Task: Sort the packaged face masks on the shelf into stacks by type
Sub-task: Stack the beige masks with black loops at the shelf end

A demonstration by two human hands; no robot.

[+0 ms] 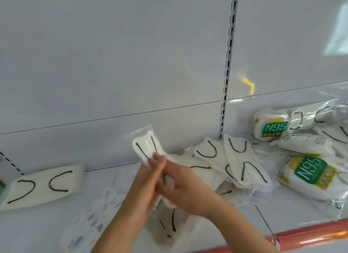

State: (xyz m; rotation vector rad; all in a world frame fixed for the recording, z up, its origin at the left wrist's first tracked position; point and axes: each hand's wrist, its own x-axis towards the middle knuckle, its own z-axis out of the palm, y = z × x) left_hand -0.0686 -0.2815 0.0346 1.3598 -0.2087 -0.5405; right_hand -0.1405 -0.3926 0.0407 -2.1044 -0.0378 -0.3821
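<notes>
Both my hands meet at the middle of the white shelf (pixel 282 205) and hold a clear-packaged cream mask with black ear loops (pixel 145 145) upright between them. My left hand (pixel 145 186) lies flat along the pack's near side, fingers straight. My right hand (pixel 180 186) wraps its fingers around the pack from the right. More cream masks lie flat: one at the left (pixel 43 186), one under my wrists (pixel 167 228), and a loose heap (pixel 235 162) to the right. Green-labelled N95 packs (pixel 308 173) sit at the far right.
A pale patterned mask pack (pixel 90 220) lies on the shelf left of my forearms. The shelf's back panel with a slotted upright (pixel 227 79) rises close behind. A red price rail (pixel 310 237) edges the shelf front at the lower right.
</notes>
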